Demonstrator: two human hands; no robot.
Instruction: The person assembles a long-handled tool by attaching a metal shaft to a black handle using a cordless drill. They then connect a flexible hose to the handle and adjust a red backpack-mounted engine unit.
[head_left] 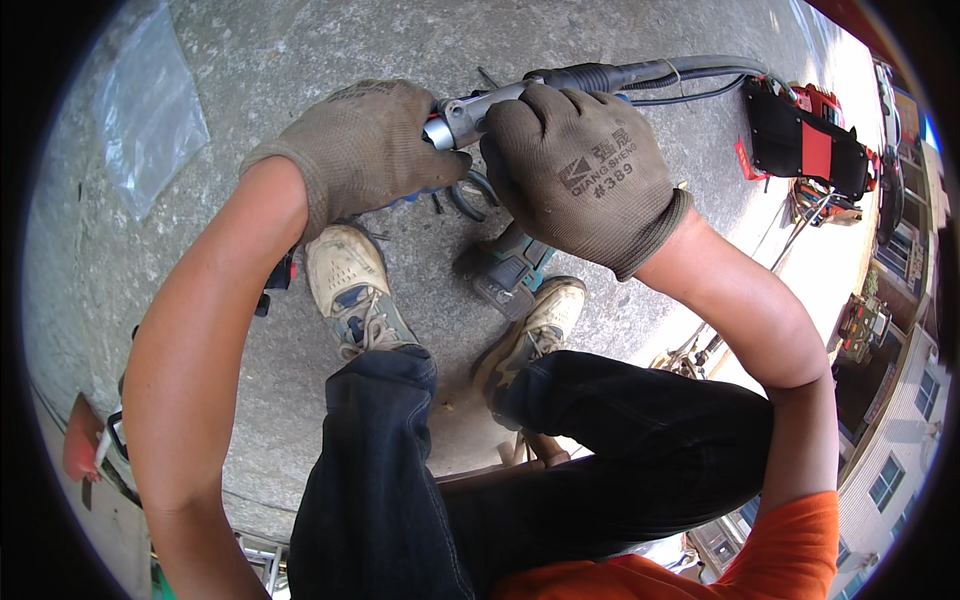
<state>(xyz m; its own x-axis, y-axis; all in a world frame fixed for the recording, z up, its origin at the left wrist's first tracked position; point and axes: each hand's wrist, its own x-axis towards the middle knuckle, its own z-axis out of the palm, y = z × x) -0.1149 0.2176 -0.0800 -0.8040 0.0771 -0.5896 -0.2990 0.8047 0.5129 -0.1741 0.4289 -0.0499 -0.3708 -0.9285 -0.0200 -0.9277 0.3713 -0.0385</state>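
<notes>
Both my hands wear brown-grey knit gloves and meet over a silver-grey, tube-shaped metal tool (468, 115). A black ribbed sleeve (580, 78) joins its far end to a thick grey cable (700, 66), which runs off to the right. My left hand (365, 145) is closed round the near end, its thumb by a shiny metal collar. Just right of it, my right hand (580, 170) is a fist round the tool's middle and hides much of it. Below the hands, a teal and grey cordless power tool (512, 272) lies on the ground between my shoes.
A clear plastic bag (150, 120) lies flat on the concrete (270, 50) at the far left. A black and red case-like thing (812, 142) stands at the right, with cables near it. My worn light shoes (345, 268) are planted below. Something red (82, 440) is at the lower left.
</notes>
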